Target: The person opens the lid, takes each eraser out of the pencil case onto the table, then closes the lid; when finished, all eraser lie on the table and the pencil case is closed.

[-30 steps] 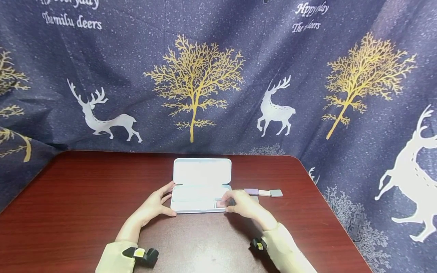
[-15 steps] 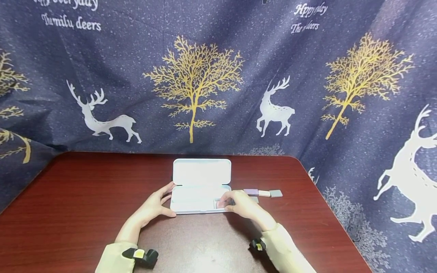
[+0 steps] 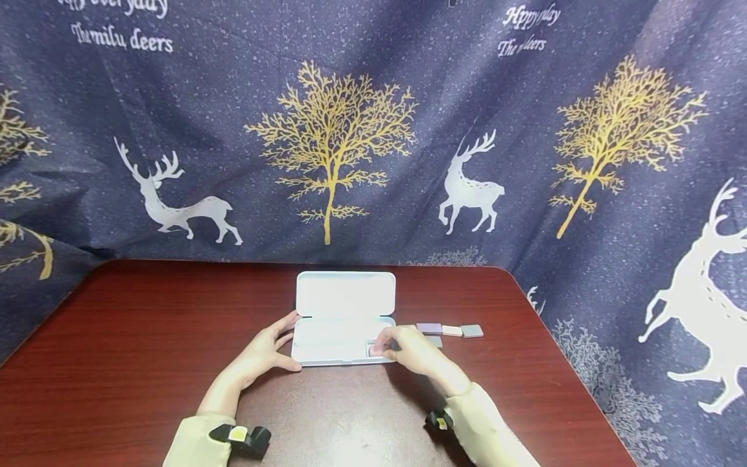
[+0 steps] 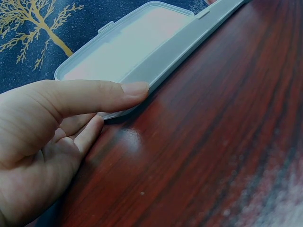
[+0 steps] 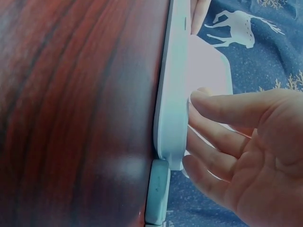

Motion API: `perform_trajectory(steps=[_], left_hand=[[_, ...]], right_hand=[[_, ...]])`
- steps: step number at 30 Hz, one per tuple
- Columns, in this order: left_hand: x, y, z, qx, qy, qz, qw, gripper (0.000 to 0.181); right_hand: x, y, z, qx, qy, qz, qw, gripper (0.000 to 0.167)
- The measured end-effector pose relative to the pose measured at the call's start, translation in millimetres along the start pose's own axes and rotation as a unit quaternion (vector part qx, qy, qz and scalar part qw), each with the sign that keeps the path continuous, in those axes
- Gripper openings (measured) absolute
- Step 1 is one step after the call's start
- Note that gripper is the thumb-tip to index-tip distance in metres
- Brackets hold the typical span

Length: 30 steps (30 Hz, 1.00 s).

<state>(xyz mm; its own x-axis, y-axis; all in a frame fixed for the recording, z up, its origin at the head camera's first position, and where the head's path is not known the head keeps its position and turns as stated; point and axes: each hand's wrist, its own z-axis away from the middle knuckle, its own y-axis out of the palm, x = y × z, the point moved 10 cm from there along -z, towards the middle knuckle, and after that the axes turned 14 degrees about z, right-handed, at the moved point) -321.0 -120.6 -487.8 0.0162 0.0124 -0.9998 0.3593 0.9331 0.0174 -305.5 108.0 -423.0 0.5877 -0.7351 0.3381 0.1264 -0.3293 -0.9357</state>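
Note:
A pale pencil case (image 3: 327, 351) lies on the table with its lid (image 3: 345, 294) raised at the back. My left hand (image 3: 260, 350) grips its left end, thumb at the front corner and fingers around the side; the left wrist view shows the thumb (image 4: 135, 90) against the case wall. My right hand (image 3: 415, 349) bends over the right end, fingertips inside a small front compartment (image 3: 369, 348). In the right wrist view the thumb (image 5: 203, 101) lies at the rim. Something pinkish shows at those fingertips, but whether they hold it is hidden.
Right of the case lie small eraser-like blocks: a purple one (image 3: 429, 328), a white one (image 3: 452, 331) and a grey-green one (image 3: 472, 331). Another greyish block (image 3: 434, 340) is partly behind the right hand. A patterned curtain (image 3: 373, 130) hangs behind the table (image 3: 175, 311).
The right fingertips shift slightly within the compartment, and less of the pinkish patch shows than a second ago. The left hand and the case stay in place.

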Motion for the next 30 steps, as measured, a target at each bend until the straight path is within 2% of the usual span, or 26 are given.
perform_trajectory(steps=[5,10,23,30], left_hand=[[1.1,-0.5,-0.3,-0.002,-0.002,0.002,1.0,0.114],[-2.3,1.3,1.0,0.006,0.009,0.004,0.9999,0.113],[-1.6,0.3,-0.4,0.001,0.002,0.0,1.0,0.113],[-1.4,0.4,0.3,0.0,-0.002,-0.001,1.0,0.113]], right_hand=[[-1.2,-0.3,-0.2,-0.005,0.006,0.001,1.0,0.015],[-0.7,-0.9,-0.1,-0.014,0.007,0.004,0.9999,0.016],[0.0,-5.1,-0.1,-0.032,0.009,0.01,0.9994,0.017],[-4.1,-2.2,-0.3,-0.021,0.019,0.005,0.9996,0.017]])
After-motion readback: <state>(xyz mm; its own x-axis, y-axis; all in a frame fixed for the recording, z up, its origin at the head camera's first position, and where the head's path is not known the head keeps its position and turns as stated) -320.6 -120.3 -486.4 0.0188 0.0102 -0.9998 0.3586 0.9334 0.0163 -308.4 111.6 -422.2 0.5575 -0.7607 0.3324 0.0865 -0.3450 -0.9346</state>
